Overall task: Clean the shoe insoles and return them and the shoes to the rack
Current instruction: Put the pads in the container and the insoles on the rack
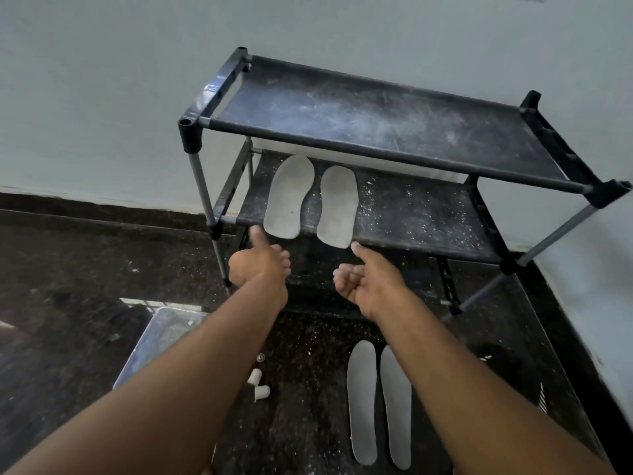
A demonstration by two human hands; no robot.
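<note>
Setting: domestic interior, a shoe-storage corner against a wall.

A lightweight shoe rack (pixel 376 132) of black plastic joints, grey metal tubes and dark fabric shelves stands on the far side against a plain pale painted wall (pixel 102 97). The floor (pixel 68 269) is dark speckled polished stone with a matching dark skirting strip at the wall base. Pale insoles (pixel 311 200) lie on the rack's lower shelf, and a second grey pair (pixel 378 402) lies on the near floor. A shallow metal tray (pixel 154 341) sits on the floor at near left.
</note>
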